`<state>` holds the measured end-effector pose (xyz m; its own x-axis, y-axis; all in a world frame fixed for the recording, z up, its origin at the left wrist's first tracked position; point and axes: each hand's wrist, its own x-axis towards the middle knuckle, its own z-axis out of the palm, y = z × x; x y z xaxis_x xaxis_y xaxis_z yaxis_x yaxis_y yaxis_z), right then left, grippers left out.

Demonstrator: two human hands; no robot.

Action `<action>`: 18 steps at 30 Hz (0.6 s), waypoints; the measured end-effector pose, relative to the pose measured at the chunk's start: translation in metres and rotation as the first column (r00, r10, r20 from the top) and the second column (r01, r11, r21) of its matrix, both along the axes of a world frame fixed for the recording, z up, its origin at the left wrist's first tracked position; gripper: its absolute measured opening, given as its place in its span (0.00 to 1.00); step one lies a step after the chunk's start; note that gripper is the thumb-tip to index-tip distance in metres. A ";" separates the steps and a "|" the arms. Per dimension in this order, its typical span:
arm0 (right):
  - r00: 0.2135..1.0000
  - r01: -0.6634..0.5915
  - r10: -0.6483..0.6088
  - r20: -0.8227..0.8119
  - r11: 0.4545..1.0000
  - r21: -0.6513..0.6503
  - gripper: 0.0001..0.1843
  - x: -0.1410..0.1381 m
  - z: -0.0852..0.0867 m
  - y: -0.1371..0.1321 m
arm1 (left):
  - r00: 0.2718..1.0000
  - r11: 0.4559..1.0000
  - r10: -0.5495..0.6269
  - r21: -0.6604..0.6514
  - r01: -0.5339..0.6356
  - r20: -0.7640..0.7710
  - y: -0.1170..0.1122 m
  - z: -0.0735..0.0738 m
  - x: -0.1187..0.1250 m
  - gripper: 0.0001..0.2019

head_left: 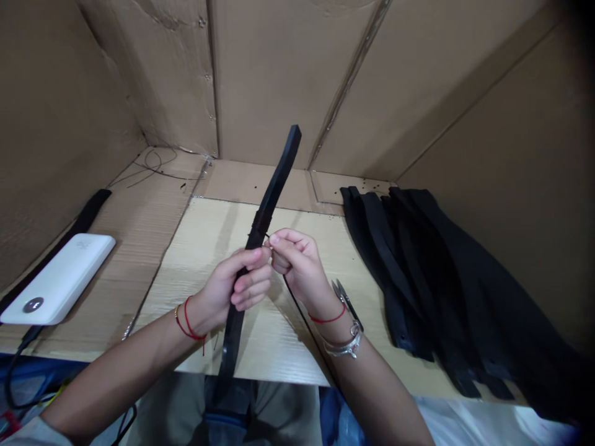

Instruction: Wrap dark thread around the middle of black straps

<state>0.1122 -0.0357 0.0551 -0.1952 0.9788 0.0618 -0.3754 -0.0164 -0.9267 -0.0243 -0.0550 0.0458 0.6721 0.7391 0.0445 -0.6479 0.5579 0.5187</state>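
Note:
My left hand grips a long black strap, probably rubber or leather, which stands nearly upright with its lower end running down toward my lap. The strap has a darker wrapped band just above this hand. My right hand pinches a thin black cord against the strap's edge, and the cord hangs down past my wrist. Small black-handled thread snips lie on the board just beyond my right wrist, apart from the hand.
A pale wooden board lies on a cardboard surface inside cardboard walls. Several black straps lie stacked at the right. A white power bank with a cable and a black strip lies at the left.

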 end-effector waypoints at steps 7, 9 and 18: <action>0.999 0.032 -0.031 -0.026 0.998 0.048 0.10 -0.001 0.000 -0.001 | 0.952 0.976 -0.188 -0.062 0.208 0.242 0.003 -0.011 -0.004 0.16; 0.999 0.039 -0.037 -0.032 0.998 0.055 0.10 0.000 -0.001 0.000 | 0.942 0.971 -0.204 -0.066 0.229 0.267 0.003 -0.012 -0.003 0.17; 0.998 -0.059 0.062 -0.017 0.991 0.118 0.11 0.004 -0.002 -0.002 | 0.891 0.908 -0.410 -0.005 0.419 0.193 0.006 -0.010 -0.010 0.16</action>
